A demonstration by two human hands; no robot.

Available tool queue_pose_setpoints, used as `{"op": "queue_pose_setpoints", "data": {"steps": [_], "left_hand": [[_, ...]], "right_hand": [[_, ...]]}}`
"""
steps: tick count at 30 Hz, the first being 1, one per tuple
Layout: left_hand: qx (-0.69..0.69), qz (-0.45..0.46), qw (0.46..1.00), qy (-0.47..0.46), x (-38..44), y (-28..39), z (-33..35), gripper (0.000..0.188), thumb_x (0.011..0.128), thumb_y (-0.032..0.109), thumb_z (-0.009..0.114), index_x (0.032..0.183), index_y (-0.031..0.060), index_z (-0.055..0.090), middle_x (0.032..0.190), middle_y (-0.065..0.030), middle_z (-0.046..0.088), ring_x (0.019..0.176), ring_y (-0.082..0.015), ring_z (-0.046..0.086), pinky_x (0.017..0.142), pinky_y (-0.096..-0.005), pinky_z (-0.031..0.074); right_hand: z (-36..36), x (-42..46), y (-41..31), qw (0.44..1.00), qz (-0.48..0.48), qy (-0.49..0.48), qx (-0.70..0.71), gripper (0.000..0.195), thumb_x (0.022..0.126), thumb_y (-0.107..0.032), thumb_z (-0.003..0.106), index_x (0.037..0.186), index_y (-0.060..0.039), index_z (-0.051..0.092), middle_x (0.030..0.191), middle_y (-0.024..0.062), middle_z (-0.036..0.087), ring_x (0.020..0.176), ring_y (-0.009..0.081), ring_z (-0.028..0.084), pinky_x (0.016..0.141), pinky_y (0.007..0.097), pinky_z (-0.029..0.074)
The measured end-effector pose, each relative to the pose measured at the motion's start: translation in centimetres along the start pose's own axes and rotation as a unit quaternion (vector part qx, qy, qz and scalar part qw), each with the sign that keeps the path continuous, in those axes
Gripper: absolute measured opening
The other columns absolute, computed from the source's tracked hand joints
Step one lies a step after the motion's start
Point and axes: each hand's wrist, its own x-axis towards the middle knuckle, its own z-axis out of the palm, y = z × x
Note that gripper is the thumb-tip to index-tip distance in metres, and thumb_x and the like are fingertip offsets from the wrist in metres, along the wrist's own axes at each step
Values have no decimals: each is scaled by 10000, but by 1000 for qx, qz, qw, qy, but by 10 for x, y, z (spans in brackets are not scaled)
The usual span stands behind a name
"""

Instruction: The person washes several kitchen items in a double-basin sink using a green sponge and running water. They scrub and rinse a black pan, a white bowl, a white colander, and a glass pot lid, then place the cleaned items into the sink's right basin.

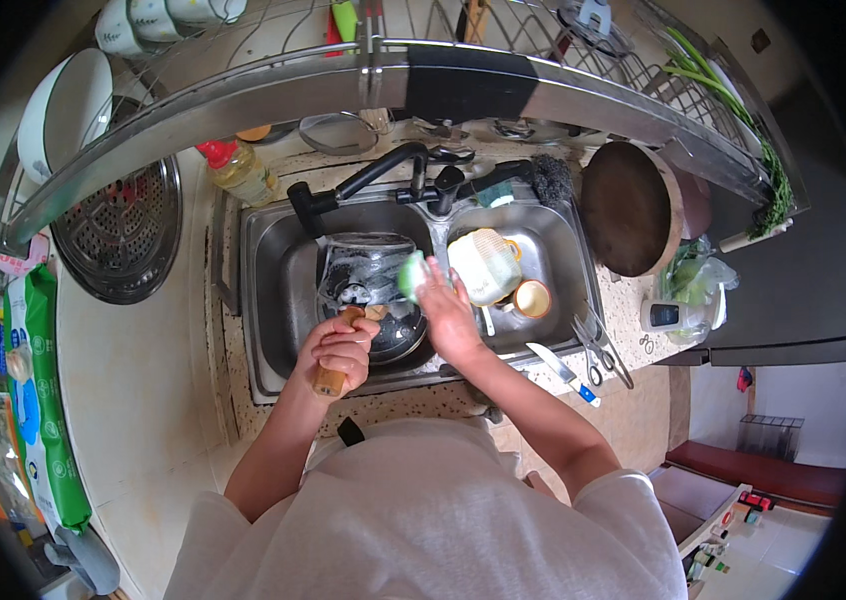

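My left hand [340,356] is closed around the wooden handle [330,381] of a soapy dark utensil, apparently a pan [366,262], tilted over the left sink basin [273,300]. A round dark lid or pan [399,337] lies below it in that basin. My right hand [447,311] is beside the soapy utensil, near the divider between the basins, with a blurred green and white sponge [412,276] at its fingers. The right basin [558,255] holds a pale patterned dish [479,266], a small cup [531,298] and a white-handled utensil [488,321].
A black faucet [381,171] reaches over the left basin. A knife [561,371] and scissors [594,360] lie on the front right edge. A large brown pan [629,210] stands at right, a soap bottle [243,176] at back left. The steel dish rack [243,90] crosses above.
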Motion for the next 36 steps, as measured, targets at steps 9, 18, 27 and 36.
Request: {"op": "queue_pose_setpoints", "data": {"steps": [9,18,27,36], "left_hand": [[1,40,999,10,-1,21,-5,69,837,32,440,806,75,395,479,22,418,361,-68,454,379,-207,418],[-26,96,993,-65,-6,59,13,113,853,32,458,809,86,369,492,13,422,375,-80,475,387,-221,417],[9,81,996,-31,-13,42,7,47,857,41,430,846,66,392,486,13,423,363,-81,462,386,-221,424],[73,34,996,31,-22,32,-11,73,847,54,390,842,57,463,513,25,423,350,-67,429,408,-224,402]], "right_hand": [[33,8,-23,994,-10,28,101,415,771,88,467,1185,72,499,1359,283,392,1293,420,351,1073,451,309],[43,-30,14,984,115,-13,132,590,779,120,443,1356,51,344,1358,305,375,1312,428,308,1083,448,281],[39,-47,18,971,166,-41,165,529,836,80,437,1356,47,346,1352,344,351,1296,431,330,1076,425,295],[19,-12,-27,953,140,31,268,489,912,26,444,1387,-46,358,1406,238,363,1320,359,344,1067,357,304]]}}
